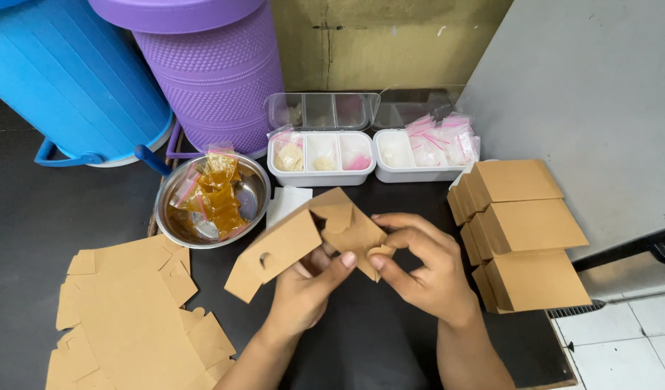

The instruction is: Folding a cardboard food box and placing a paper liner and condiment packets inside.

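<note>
The left hand [303,285] grips a brown cardboard box [303,238] from below, thumb pressed on its open end, while the right hand [419,263] pinches a small flap [379,251] of that box between thumb and fingers. The box is held just above the black table [376,339]. To its left lie flat box blanks [130,318], behind it a steel bowl [249,209] of amber packets and two white trays [361,177], and on the right folded boxes [524,231] stand stacked.

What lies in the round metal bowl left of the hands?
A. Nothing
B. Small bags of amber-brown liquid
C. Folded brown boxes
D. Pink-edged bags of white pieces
B: the metal bowl holds a heap of small clear bags of amber-brown liquid.
</note>
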